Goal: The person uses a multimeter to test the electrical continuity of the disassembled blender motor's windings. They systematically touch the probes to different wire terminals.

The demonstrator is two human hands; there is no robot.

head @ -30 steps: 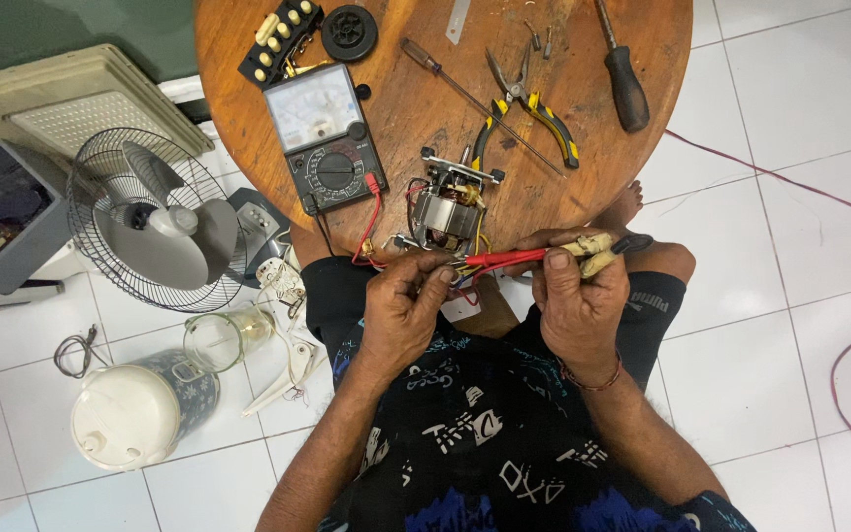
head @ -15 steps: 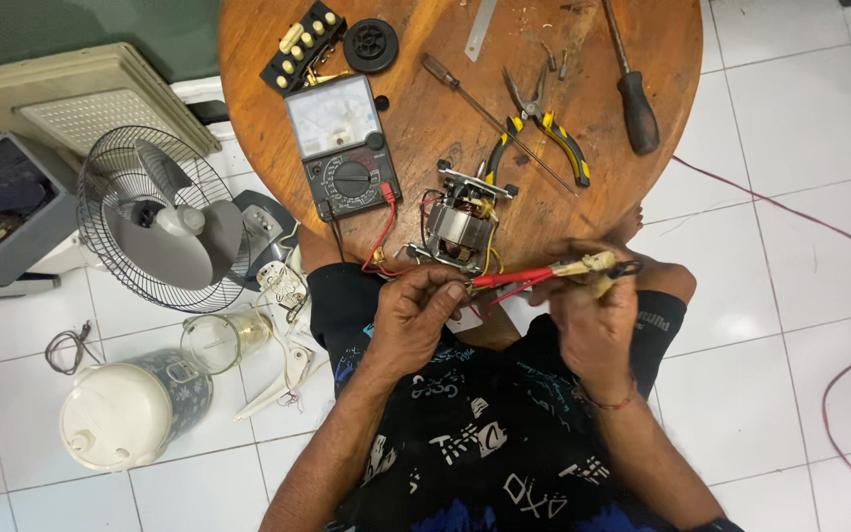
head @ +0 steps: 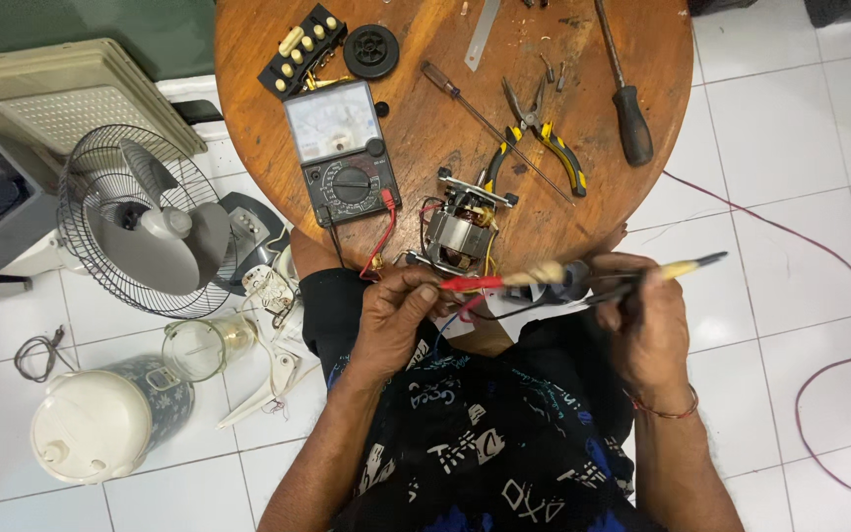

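Red multimeter probe [head: 470, 283], thin plastic w/ pale tape at one end, lies horizontal at frame centre, just below the edge of the round wooden table [head: 425, 108]. Left hand [head: 396, 315] is closed on it, fingers pinching the probe's left end; a small black wire bundle also sits betw. the fingers. Right hand [head: 647, 320], centre-right, is closed round a black probe [head: 657, 271] w/ a pale taped section, tip pointing to the right and slightly up. Both probes nearly in line, close together near a grey connector piece; can't tell if they touch.

Small electric motor [head: 460, 232] w/ copper windings and metal laminated core sits at table's lower edge, just above the red probe, yellow and red leads hanging off it. Black analogue multimeter [head: 342, 153] w/ white dial face lies upper left of the motor, its red lead curving down toward the left hand. Yellow-handled pliers [head: 544, 138] and a thin long screwdriver [head: 490, 123] lie upper centre; black-handled screwdriver [head: 627, 103] upper right. Black switch block w/ cream buttons [head: 302, 49] at top.

On white floor tiles at left: grey desk fan w/ wire guard [head: 140, 222], and a white round appliance base [head: 100, 424] lower left.
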